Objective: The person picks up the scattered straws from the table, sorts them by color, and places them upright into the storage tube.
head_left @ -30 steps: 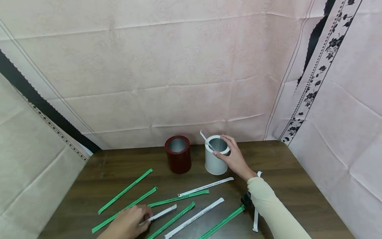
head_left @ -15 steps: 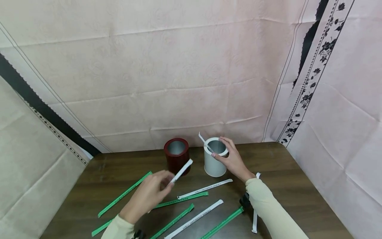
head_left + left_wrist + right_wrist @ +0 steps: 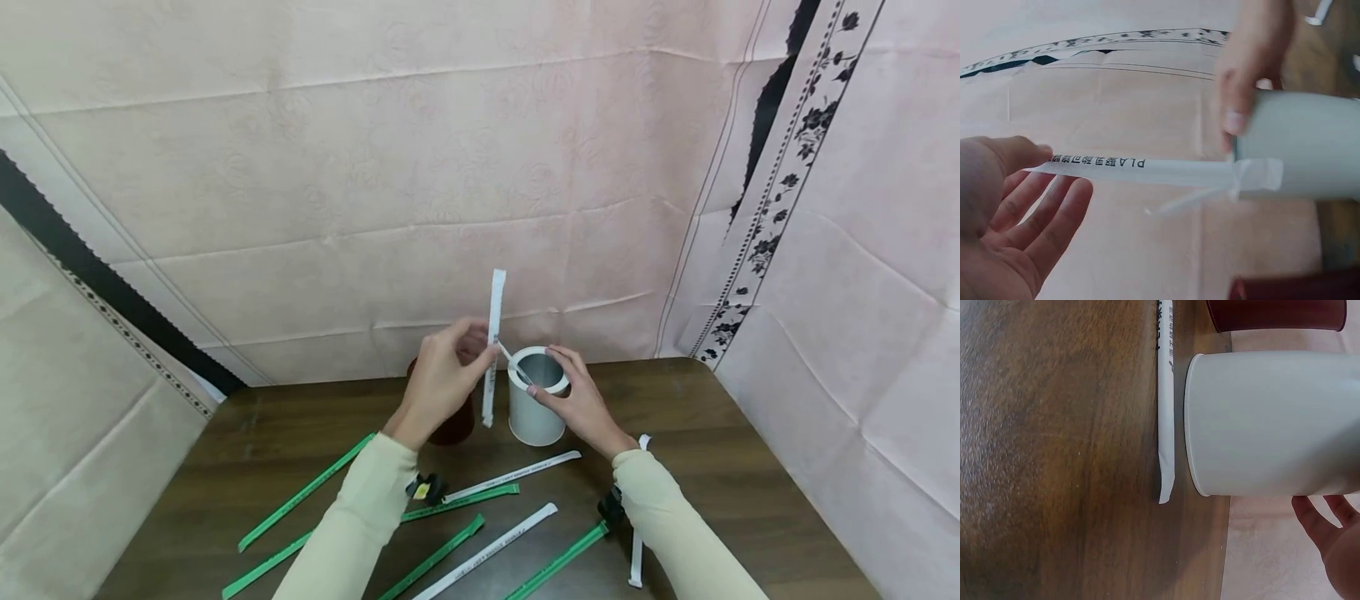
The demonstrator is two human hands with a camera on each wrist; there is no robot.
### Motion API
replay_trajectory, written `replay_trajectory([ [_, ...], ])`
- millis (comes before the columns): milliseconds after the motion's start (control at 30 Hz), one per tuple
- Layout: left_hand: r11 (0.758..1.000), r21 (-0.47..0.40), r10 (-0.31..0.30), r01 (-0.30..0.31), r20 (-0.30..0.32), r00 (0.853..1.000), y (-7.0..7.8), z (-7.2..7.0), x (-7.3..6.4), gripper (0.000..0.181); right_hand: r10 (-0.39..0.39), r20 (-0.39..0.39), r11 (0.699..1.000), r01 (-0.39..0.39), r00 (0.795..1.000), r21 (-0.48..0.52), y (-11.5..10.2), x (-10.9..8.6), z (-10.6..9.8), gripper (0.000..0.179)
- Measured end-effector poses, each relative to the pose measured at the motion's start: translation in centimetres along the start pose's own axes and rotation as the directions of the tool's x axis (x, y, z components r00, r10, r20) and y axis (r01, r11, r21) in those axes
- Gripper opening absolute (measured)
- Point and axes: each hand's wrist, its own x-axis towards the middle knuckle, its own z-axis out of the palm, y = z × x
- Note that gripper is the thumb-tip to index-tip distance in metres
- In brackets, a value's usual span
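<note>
My left hand (image 3: 442, 379) pinches a white paper-wrapped straw (image 3: 496, 304) and holds it nearly upright, just left of the white cup (image 3: 534, 423). Dark printing shows on that straw's wrapper (image 3: 1191, 172) in the left wrist view, where its lower end overlaps the cup's rim. My right hand (image 3: 587, 410) grips the white cup by its rim, thumb in front and fingers behind. Another white straw (image 3: 513, 362) leans out of this cup to the left. Behind my left hand, the dark red cup (image 3: 455, 427) is mostly hidden.
Several green-wrapped straws (image 3: 307, 493) lie scattered across the wooden table (image 3: 300, 408). Among them are white-wrapped straws (image 3: 491, 550), one close in front of the white cup and one beside my right sleeve. A pale cloth (image 3: 375, 167) hangs behind and at the sides.
My left hand has lifted the white straw from the table, carried it up and rightward toward the white cup, and turned it upright. My right hand has stayed on the cup's rim.
</note>
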Motion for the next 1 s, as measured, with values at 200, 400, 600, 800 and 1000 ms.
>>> replay_trajectory([
  [200, 0.998, -0.061, -0.018, 0.012, -0.101, 0.995, 0.8, 2.1, 3.9, 0.020, -0.019, 0.011, 0.999, 0.019, 1.000, 0.027, -0.1, 0.0, 0.3, 0.078],
  [400, 0.999, 0.012, -0.049, 0.049, -0.027, 0.998, -0.2, 6.0, 6.0, 0.020, 0.000, -0.007, 0.999, 0.000, 1.000, 0.038, -0.2, -0.2, -0.2, 0.077],
  [600, 0.978, 0.157, -0.152, 0.136, 0.094, 0.984, -1.8, 8.4, 5.5, 0.017, -0.009, 0.018, 0.999, 0.008, 1.000, 0.034, -0.3, 0.1, 0.3, 0.078],
  [800, 0.952, 0.239, -0.262, 0.193, 0.306, 0.915, -2.6, 10.7, 4.9, 0.016, -0.027, -0.009, 0.999, 0.028, 1.000, 0.027, -0.5, -0.5, -0.4, 0.076],
  [1000, 0.930, 0.287, -0.321, 0.231, 0.325, 0.890, -2.1, 9.6, 4.1, 0.029, -0.027, -0.006, 0.999, 0.027, 1.000, 0.025, -0.4, -0.4, 0.0, 0.074],
])
